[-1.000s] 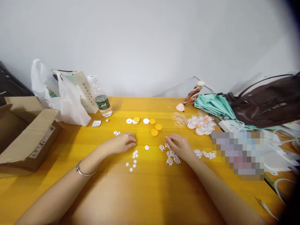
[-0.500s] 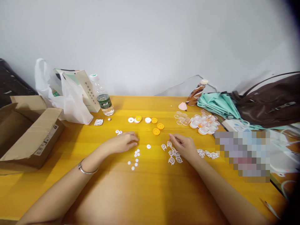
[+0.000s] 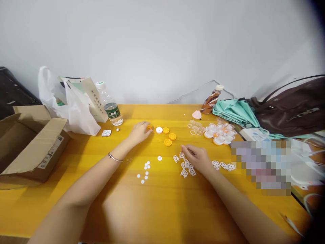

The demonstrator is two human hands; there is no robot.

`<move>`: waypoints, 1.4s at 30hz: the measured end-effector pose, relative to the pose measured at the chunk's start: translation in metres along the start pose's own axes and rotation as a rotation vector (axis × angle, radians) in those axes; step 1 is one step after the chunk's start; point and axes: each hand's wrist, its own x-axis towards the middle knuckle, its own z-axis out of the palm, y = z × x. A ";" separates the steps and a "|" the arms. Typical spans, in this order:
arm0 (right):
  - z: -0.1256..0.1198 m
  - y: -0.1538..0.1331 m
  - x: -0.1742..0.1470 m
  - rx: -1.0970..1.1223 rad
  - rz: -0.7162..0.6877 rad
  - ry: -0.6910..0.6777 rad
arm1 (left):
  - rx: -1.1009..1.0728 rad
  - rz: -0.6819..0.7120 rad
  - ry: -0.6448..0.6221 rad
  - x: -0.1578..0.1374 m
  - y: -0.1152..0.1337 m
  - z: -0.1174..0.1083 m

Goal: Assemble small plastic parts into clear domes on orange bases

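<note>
At the back middle of the table, my left hand (image 3: 139,133) has its fingers closed round the edge of a round orange disc (image 3: 149,128). Its fingers cover the spot beside the disc. To its right lie a white disc (image 3: 159,130) and several more orange discs (image 3: 168,142). My right hand (image 3: 197,156) rests on the table with curled fingers and the thumb pressed to the forefinger; whatever is in the pinch is too small to make out. Beside it is a cluster of white openwork wheel-like pieces (image 3: 184,165). Small white round pieces (image 3: 146,173) lie between my arms.
On the left stand an open cardboard box (image 3: 50,149), a white plastic bag (image 3: 78,112) and a water bottle (image 3: 112,110). Clear and orange round cases (image 3: 220,134), clear rings (image 3: 196,128), a brown bottle (image 3: 212,100) and green folded cloth (image 3: 233,112) are at the right.
My left hand has moved back and slightly right from near the small white pieces to the orange disc, closing on it. My right hand has stayed nearly in place.
</note>
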 end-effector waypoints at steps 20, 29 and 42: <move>0.001 -0.001 0.001 -0.008 -0.046 -0.001 | -0.307 0.231 -0.038 -0.064 0.036 -0.019; 0.002 -0.003 0.000 -0.014 -0.058 -0.003 | -0.259 0.304 -0.155 -0.082 0.049 0.009; 0.001 -0.002 0.000 -0.044 -0.069 -0.018 | -0.278 0.198 -0.053 -0.082 0.033 -0.022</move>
